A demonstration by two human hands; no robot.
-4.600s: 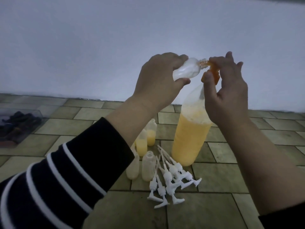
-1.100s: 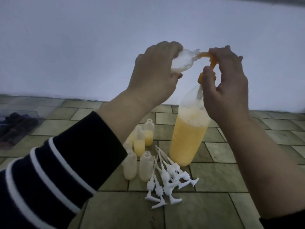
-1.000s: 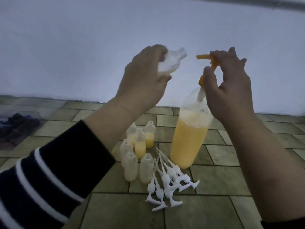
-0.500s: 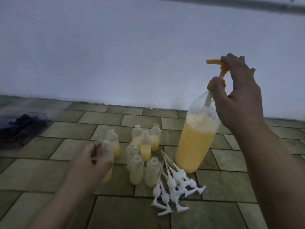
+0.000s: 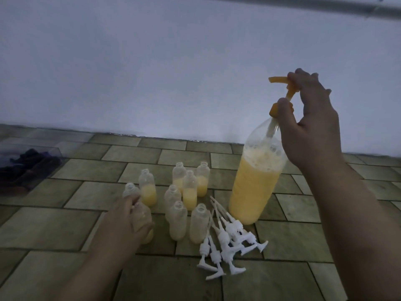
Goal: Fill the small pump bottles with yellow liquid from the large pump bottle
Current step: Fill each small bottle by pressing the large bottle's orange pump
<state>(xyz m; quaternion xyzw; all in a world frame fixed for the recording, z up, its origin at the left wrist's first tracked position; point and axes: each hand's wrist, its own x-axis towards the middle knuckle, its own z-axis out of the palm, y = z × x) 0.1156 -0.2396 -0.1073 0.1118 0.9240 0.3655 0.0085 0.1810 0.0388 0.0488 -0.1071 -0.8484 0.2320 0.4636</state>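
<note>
Left hand (image 5: 124,222) grips a small bottle (image 5: 145,222) upright on the floor (image 5: 54,227); bare tiles lie to its left. Right hand (image 5: 308,124) pinches the orange pump (image 5: 282,92) atop the large bottle (image 5: 253,183).

small bottles (image 5: 183,196) left of large bottle (image 5: 252,190), pump heads (image 5: 225,240) in front

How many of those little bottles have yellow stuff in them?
5 show yellow: two at the back, one before them, one further left, and one gripped by the left hand. Four others look empty; the dim light may hide traces.
</note>
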